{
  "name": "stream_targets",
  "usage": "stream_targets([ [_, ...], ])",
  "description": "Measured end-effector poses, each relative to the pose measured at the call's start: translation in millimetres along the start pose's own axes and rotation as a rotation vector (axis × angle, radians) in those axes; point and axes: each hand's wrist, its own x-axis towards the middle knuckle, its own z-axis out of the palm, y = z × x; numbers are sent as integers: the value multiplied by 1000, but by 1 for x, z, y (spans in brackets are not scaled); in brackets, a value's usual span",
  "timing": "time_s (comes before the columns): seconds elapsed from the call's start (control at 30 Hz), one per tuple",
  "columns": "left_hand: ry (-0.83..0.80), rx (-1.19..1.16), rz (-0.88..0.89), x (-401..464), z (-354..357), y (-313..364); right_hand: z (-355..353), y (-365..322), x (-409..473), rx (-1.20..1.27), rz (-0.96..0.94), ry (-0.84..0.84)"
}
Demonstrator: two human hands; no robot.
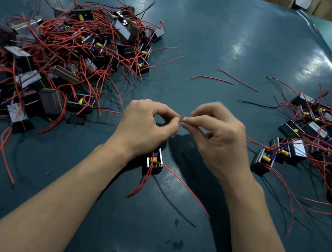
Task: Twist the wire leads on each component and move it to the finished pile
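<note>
The left hand [146, 123] covers most of the small black box-shaped component with a yellow part [153, 162], which lies on the dark teal table mat [208, 44] beneath the wrist; only its near end shows, thin red wire leads [185, 186] trailing toward the viewer. Both hands meet above it, thumb and forefinger of each pinching the short red wire tip [181, 118] between them; the right hand [217, 138] is slightly blurred. How the tip joins the component is hidden. A large tangled heap of like components [61, 58] lies at left, a smaller heap [322, 140] at right, cut off by the edge. Loose red wire offcuts [224, 79] lie beyond the hands.
</note>
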Motion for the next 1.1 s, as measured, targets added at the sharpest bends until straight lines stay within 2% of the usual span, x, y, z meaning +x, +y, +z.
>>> stream_targets([
  [0.13, -66, -11, 72, -1, 0, 0, -1, 4, 2, 137, 101, 6],
  [0.27, -101, -22, 150, -2, 0, 0, -3, 7, 5, 394, 521, -88],
  [0.33, -92, -24, 164, -2, -1, 0, -3, 8, 6, 489, 667, -151],
  [0.43, -81, -25, 184, -2, 0, 0, -2, 9, 5, 469, 721, -215],
  [0.5, -77, -22, 197, -3, 0, 0, 1, 9, 4, 412, 746, -196],
  [0.57, -82, -22, 194, -3, 0, 0, 6, 6, 3, 233, 673, -133],
  [0.63, -88, -24, 174, -2, 0, -1, 13, 1, 0, -79, 458, -71],
  [0.67, -84, -32, 163, -1, 0, -2, 15, -3, 0, -159, 359, -43],
  [0.73, -57, -57, 137, -1, 0, -2, 13, -4, 2, -142, 257, -6],
  [0.87, -9, -84, 95, 0, 2, -3, -8, 9, 3, 124, 179, -40],
  [0.97, -24, -95, 93, 0, 2, -4, -10, 15, -1, 25, 79, -131],
  [1.1, -63, -111, 110, 0, 1, -5, -5, 13, 4, 16, 64, -109],
])
